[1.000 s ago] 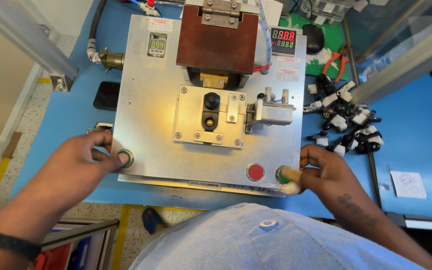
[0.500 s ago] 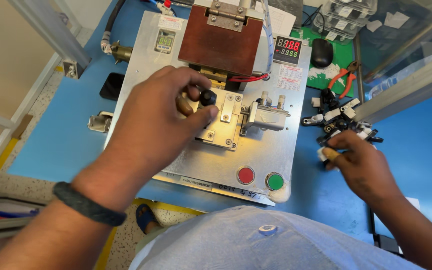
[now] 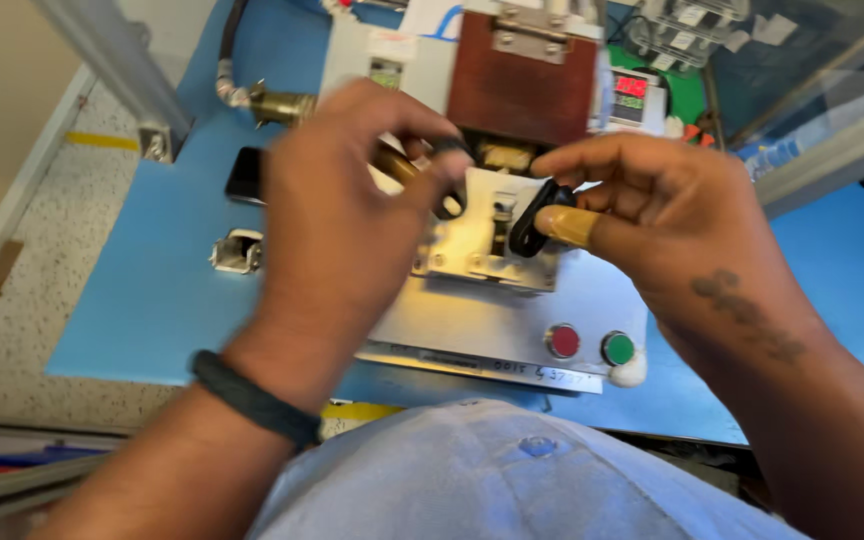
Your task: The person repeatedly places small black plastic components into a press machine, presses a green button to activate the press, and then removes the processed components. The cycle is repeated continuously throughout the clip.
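Observation:
Both hands meet above the metal fixture (image 3: 477,250) of a bench press machine. My left hand (image 3: 352,215) pinches a small black piece (image 3: 449,205) at its fingertips, blurred, just left of the fixture's middle. My right hand (image 3: 652,200) holds a longer black plastic part (image 3: 529,218) between the forefinger and a thumb covered with a tan finger cot (image 3: 569,226), right over the fixture. The two parts are close together but apart. A brown press block (image 3: 522,90) hangs just behind the hands.
On the machine's silver base plate (image 3: 472,330) sit a red button (image 3: 562,340) and a green button (image 3: 617,348) at the front right. A black phone (image 3: 245,172) and a small metal bracket (image 3: 237,250) lie on the blue mat (image 3: 142,300) to the left. A digital readout (image 3: 632,88) glows behind.
My left hand has lifted off the fixture with the small black piece. My right hand has come in from the pile of parts at the right, carrying a black part over the fixture.

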